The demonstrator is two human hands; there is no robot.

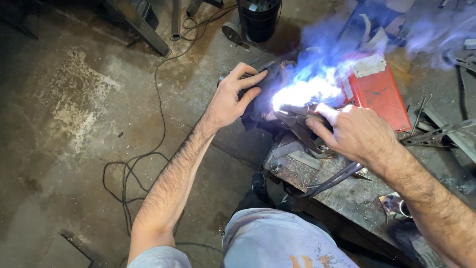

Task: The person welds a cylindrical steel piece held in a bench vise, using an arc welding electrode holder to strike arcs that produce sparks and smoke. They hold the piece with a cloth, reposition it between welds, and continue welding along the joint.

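Welding glare at the surface (pixel 347 196).
Right hand (pixel 354 134) grips one welding torch (pixel 297 121); left hand (pixel 233 97) clasps a dark workpiece (pixel 270 74); one black bucket (pixel 260 20), contents unclear.

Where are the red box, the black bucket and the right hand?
red box (pixel 379 94), head view, middle of its red top.
black bucket (pixel 260 22), head view, its side wall.
right hand (pixel 354 131), head view, back of the hand.

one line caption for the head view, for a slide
Right hand holds a welding tool at a bright arc while left hand steadies a dark piece.
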